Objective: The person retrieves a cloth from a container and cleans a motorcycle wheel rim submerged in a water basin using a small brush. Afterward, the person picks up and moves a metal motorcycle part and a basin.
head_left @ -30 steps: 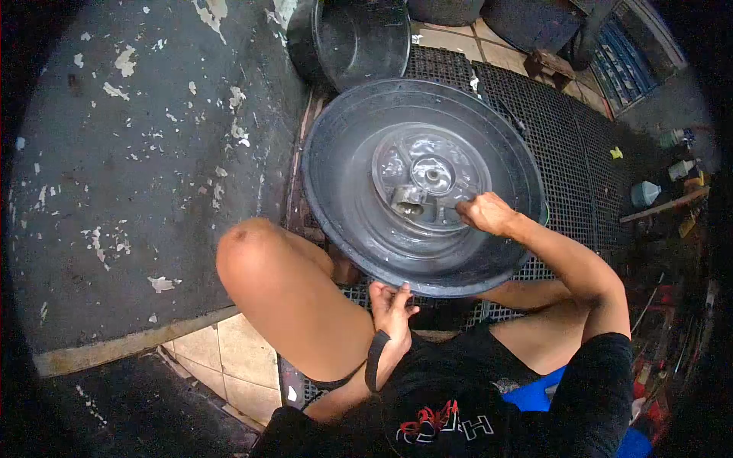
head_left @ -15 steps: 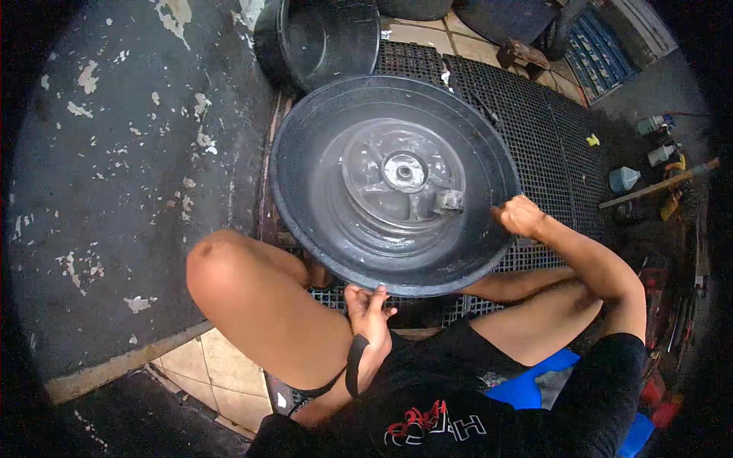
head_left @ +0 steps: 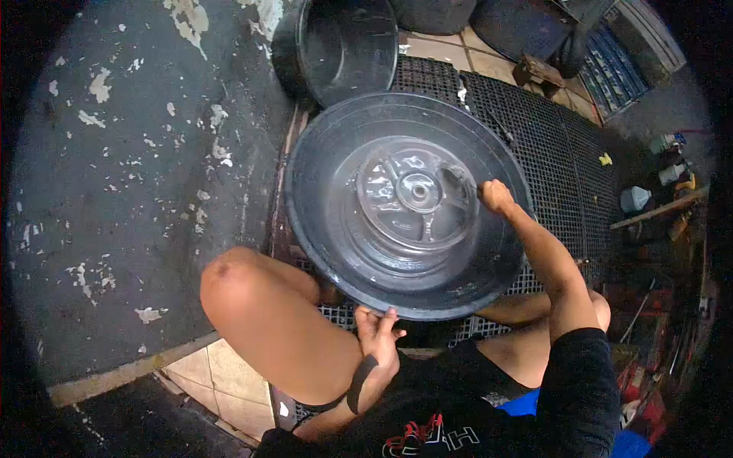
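A large black basin [head_left: 328, 263] sits tilted in front of me, between my bent knees. In it lies a grey wheel [head_left: 408, 229] with broad spokes and a round hub, wet and shiny. My left hand [head_left: 378, 336] grips the near edge of the basin, thumb over the rim. Over the right side of the basin my right hand [head_left: 498, 197] is closed on the dark handle of what looks like a brush [head_left: 456, 182]. The brush head is blurred against the wheel's upper right part; most of the handle is hidden in my fist.
Behind the basin stands another black tub [head_left: 347, 53]. Black grid matting [head_left: 550, 130] covers the floor at right, with a wooden block [head_left: 538, 71] beyond it. A peeling dark wall [head_left: 137, 198] is close on the left. Bottles [head_left: 635, 199] and tools crowd the far right.
My right hand has moved inward and up from near the basin's right edge, taking the brush from the wheel's lower right to its upper right. The wheel's spokes appear turned. My left hand keeps its grip.
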